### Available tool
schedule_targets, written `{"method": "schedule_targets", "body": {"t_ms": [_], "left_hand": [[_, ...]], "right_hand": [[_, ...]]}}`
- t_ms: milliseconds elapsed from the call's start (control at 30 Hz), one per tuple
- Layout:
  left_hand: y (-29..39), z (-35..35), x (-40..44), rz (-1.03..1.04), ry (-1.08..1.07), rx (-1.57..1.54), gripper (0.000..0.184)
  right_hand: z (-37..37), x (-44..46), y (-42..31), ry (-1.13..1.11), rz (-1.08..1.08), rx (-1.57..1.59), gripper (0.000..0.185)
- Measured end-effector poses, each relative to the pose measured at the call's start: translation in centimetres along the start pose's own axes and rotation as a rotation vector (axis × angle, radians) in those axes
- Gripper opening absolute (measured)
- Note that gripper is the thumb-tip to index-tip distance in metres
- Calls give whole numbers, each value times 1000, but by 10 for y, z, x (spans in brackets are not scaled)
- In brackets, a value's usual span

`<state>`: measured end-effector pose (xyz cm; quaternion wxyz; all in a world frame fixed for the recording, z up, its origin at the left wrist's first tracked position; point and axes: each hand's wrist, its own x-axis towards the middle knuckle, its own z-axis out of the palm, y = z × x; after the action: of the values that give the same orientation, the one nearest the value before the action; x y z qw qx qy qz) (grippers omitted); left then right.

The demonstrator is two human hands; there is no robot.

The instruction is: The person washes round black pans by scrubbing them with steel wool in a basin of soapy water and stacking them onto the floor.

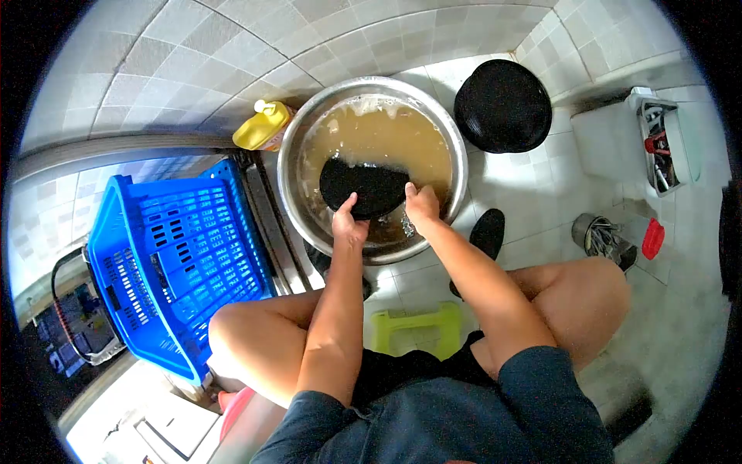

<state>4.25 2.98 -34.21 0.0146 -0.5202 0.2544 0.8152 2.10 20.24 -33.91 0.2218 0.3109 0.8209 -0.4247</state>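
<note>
A large metal basin [287, 147] full of murky brown water [386, 139] stands on the floor in front of me. Over its near half I hold a black plate [363, 189], its far edge dipping into the water. My left hand [350, 223] grips the plate's near-left edge, thumb on top. At the right edge my right hand [421, 206] is closed on the same plate. Bubbles and wet glints show in the water beside it. To the basin's upper right sits a stack of round black plates [504, 107] on the tiles.
A yellow bottle [264, 127] stands by the basin's left rim. Left of me is a blue plastic basket [185, 255]. On the right are a metal container of cutlery [603, 236], a red lid [653, 238] and a white caddy [657, 143]. A green stool [417, 329] lies between my legs.
</note>
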Motion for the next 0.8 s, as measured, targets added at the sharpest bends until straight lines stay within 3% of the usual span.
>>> {"method": "schedule_targets", "body": {"t_ms": [33, 100, 167, 300, 367, 400, 433, 533, 600, 667, 800], "left_hand": [[-6, -2, 6, -12, 10, -19, 45], [-17, -28, 45, -22, -256, -38, 44], [-18, -26, 44, -53, -109, 6, 46], [-24, -29, 51, -16, -213, 112, 60], [-26, -21, 51, -85, -83, 26, 65], [-26, -26, 49, -152, -120, 43, 66], [-28, -22, 54, -99, -92, 29, 62], [-25, -21, 46, -193, -183, 71, 48], [-26, -25, 47, -209, -73, 79, 34], [-24, -25, 42, -171, -79, 96, 31], [-12, -11, 29, -12, 22, 148, 31]], "right_hand": [[0, 1, 2, 2, 24, 1, 56], [-2, -2, -1, 24, 42, -12, 54], [-1, -1, 1, 43, 14, 21, 53], [4, 1, -3, 52, 41, -12, 49], [9, 3, -2, 48, 32, 4, 49], [9, 1, 0, 36, 29, 39, 50], [7, -2, -1, 25, 26, 75, 50], [21, 12, 18, -39, -23, 225, 39], [16, 14, 16, -80, -16, 336, 35], [-14, -1, -7, -279, 115, 407, 40], [-34, -18, -26, -204, 80, 524, 32]]}}
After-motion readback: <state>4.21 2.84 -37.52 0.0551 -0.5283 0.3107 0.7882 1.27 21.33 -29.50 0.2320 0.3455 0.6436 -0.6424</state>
